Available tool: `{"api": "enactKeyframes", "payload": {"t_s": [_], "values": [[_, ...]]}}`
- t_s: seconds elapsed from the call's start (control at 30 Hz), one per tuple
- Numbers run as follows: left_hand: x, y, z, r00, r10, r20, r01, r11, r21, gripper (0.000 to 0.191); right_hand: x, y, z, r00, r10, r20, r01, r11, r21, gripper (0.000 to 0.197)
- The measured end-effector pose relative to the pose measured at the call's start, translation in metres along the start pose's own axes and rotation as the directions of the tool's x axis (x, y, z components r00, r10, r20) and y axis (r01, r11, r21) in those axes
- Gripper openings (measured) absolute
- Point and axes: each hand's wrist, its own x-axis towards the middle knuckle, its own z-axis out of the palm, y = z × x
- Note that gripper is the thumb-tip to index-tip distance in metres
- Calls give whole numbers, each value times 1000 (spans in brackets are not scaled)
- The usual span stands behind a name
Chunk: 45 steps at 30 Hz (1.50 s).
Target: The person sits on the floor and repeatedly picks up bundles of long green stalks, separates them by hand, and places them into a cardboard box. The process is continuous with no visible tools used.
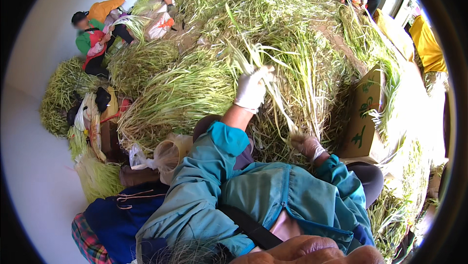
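My left hand (251, 87), in a thin white glove, is raised at the middle of the head view, closed around the leafy part of a few long green stalks (276, 101). Lower and to the right, my right hand (308, 146), in a similar glove, grips the root end of the same stalks; it is somewhat blurred. The stalks slant between both hands. Beneath and beyond them lies a heap of loose leafy stalks (296, 55). A denser pile of aligned stalks (182, 88) spreads to the left of my left hand.
A cardboard box (360, 121) bearing writing stands at my right. At the left are a clear plastic bag (166, 156), a bundle of stalks (97, 176) and dark blue cloth (124, 220). Several people handle stalks farther off, one in a red apron (95, 40). Yellow sacks (427, 46) are at the upper right.
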Motion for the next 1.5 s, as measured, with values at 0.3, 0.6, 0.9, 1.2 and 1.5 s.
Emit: {"api": "enactKeyframes", "payload": {"t_s": [0.3,0.6,0.9,1.2,1.5], "values": [[-16,34,1,980,-99,175,79,990,117,31,12,-9,-67,730,370,576,-270,929,-254,28],[-21,8,5,827,-278,489,329,944,-20,26,48,-190,-100,941,-286,-182,337,845,415,53],[3,21,-18,892,-116,436,205,965,-162,30,-2,-31,-7,907,354,229,-231,871,-433,22],[-8,29,-11,904,-68,422,24,994,109,30,-6,0,-49,902,425,82,-370,856,-362,30],[-27,-36,13,873,-272,404,136,933,334,14,56,-171,-120,867,-82,-491,356,791,497,53]]}}
